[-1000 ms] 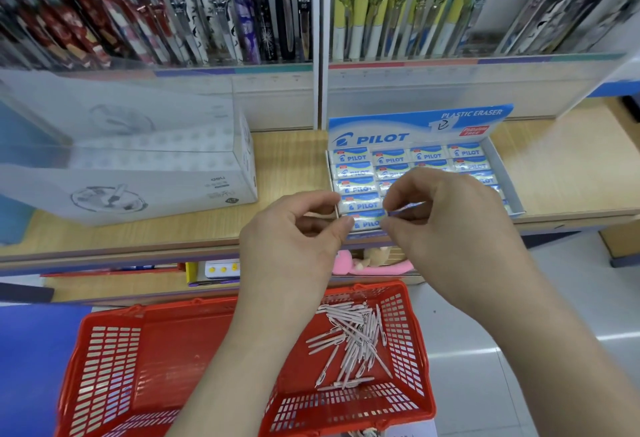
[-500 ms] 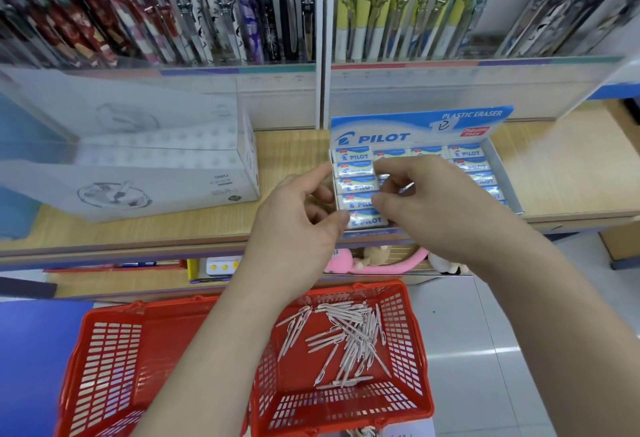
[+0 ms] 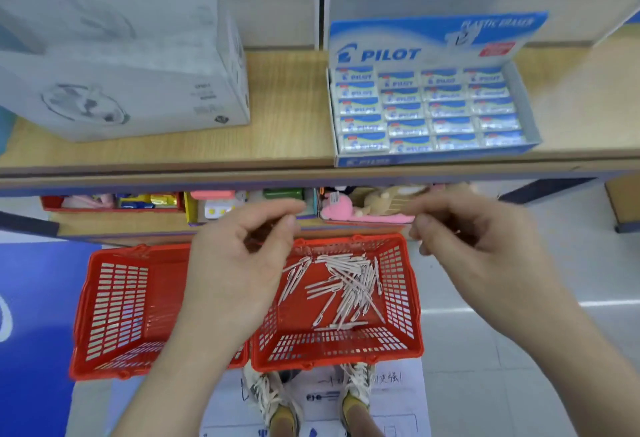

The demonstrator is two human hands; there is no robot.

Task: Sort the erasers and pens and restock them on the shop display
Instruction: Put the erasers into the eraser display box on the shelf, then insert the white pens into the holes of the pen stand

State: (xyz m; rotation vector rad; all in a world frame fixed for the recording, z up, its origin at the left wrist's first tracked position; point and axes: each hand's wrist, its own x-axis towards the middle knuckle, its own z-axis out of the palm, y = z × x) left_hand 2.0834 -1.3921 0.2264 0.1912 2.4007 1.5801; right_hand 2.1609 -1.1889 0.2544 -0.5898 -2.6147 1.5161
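The blue Pilot eraser box (image 3: 433, 159) stands on the wooden shelf, filled with rows of wrapped erasers (image 3: 408, 114). Below it, a red basket (image 3: 332, 357) on the floor holds several loose whitish pens (image 3: 343, 286). My left hand (image 3: 242, 263) hovers over the gap between the two baskets, its fingers loosely curled with nothing seen in them. My right hand (image 3: 467, 242) hangs over the right basket's far right corner, also loosely curled and holding nothing visible. Both hands are apart from the eraser box.
A second red basket (image 3: 114, 301) sits to the left with nothing visible inside. A white carton (image 3: 131, 83) stands on the shelf (image 3: 287, 131) left of the eraser box. The lower shelf holds plush toys (image 3: 374, 206) and small colourful items. My shoes (image 3: 273, 402) stand behind the baskets.
Both hands drew back from the eraser box and moved down and apart over the baskets. The eraser pinched by my right hand is gone from it. The view tilted down.
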